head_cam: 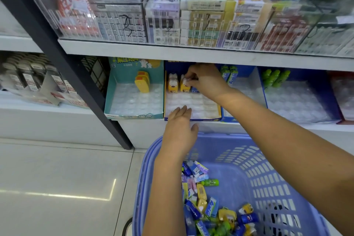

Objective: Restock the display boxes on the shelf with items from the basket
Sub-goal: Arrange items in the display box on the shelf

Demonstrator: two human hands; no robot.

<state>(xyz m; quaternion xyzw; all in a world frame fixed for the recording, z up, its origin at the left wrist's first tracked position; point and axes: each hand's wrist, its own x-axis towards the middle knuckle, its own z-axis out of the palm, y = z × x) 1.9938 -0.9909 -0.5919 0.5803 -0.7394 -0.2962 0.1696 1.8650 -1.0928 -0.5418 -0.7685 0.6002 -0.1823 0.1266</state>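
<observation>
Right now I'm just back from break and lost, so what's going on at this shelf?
A person is restocking. Their right hand pinches a small yellow animal-shaped item in the back row of the blue-and-yellow display box. The left hand lies open over that box's front edge. The blue plastic basket below holds many more small items.

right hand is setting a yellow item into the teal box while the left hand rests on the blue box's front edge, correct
Not the teal box. In the head view the right hand pinches the yellow item inside the blue box, the same one whose front edge the left hand rests on. The teal box stands beside it.
</observation>
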